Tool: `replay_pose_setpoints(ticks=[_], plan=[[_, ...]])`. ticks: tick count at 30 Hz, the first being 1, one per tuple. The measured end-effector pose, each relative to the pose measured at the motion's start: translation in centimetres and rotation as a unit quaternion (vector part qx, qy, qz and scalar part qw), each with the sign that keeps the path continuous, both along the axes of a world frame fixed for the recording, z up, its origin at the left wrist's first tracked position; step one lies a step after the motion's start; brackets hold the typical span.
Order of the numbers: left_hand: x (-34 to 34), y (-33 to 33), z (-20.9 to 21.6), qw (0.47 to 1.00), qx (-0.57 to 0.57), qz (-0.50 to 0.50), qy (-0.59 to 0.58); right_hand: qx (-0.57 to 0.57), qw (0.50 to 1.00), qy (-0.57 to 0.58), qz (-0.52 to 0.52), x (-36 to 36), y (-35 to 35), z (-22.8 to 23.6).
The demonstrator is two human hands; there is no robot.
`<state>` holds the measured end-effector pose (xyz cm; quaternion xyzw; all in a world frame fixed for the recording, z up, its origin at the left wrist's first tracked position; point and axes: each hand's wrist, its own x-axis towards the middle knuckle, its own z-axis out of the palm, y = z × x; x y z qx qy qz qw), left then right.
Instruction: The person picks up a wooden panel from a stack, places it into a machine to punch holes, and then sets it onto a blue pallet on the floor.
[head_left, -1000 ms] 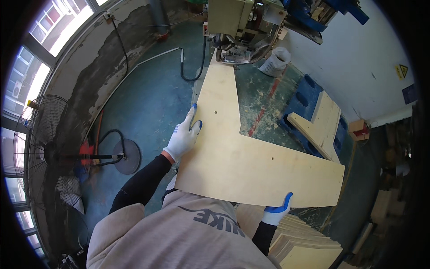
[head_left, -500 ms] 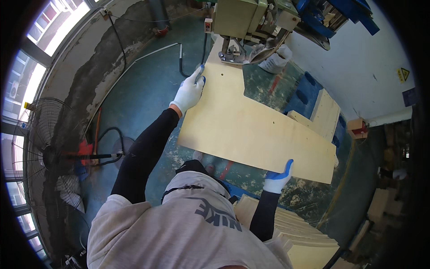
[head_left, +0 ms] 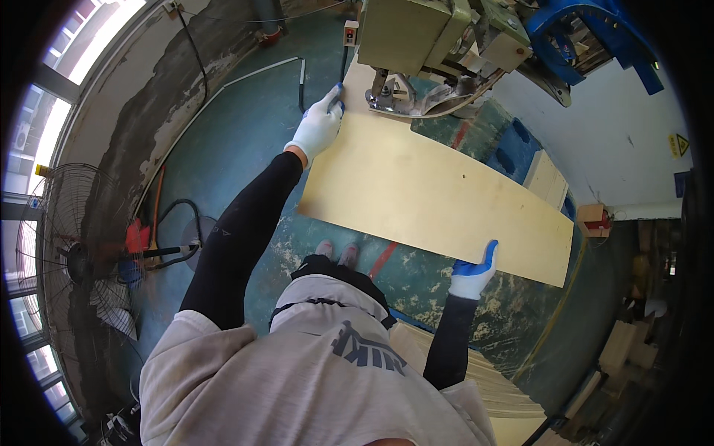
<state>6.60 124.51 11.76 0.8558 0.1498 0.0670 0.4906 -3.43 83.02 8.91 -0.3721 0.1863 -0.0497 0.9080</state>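
A large pale plywood panel (head_left: 424, 193) stretches out in front of me, its narrower far end under the metal foot (head_left: 385, 97) of a green machine (head_left: 416, 33). One small dark hole shows in its wide part. My left hand (head_left: 318, 128), in a white glove with blue on the fingers, grips the panel's left edge near the machine. At the near edge, toward the right end, my right hand (head_left: 474, 273) is closed on the panel, its blue thumb on top and its other fingers largely hidden below.
Behind my right arm lies a stack of similar boards (head_left: 494, 390). A blue pallet (head_left: 515, 149) with wooden pieces (head_left: 547, 178) sits beyond the panel. To the left stands a wire-caged fan (head_left: 78, 256). Beside the machine is a small switch box (head_left: 351, 33).
The panel has slid farther under the machine and slightly right. Its far hole is now hidden behind the machine's foot. Both hands moved away from me along with it, still gripping.
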Motion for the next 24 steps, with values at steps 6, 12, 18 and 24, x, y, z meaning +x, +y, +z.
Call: replay_pose_setpoints(ticks=[6,12,18,24], plan=[[-1.0,1.8,-6.4,0.938,0.318,-0.136,-0.039,-0.012,1.0,0.011,0.017,-1.2,-0.8,0.0],[-3.1,-0.9,0.3,0.709,0.666,-0.213,0.095,-0.025,0.999,0.007,0.028,-1.1,-1.2,-0.7],[-9.8,0.5,-1.0,0.999,0.022,-0.042,-0.011,-0.022,0.999,-0.005,0.028,-2.0,-1.0,-1.8],[-14.3,-4.3,-0.7,0.999,-0.017,0.032,0.01,0.001,1.0,-0.006,0.017,-2.1,-0.9,-1.9]])
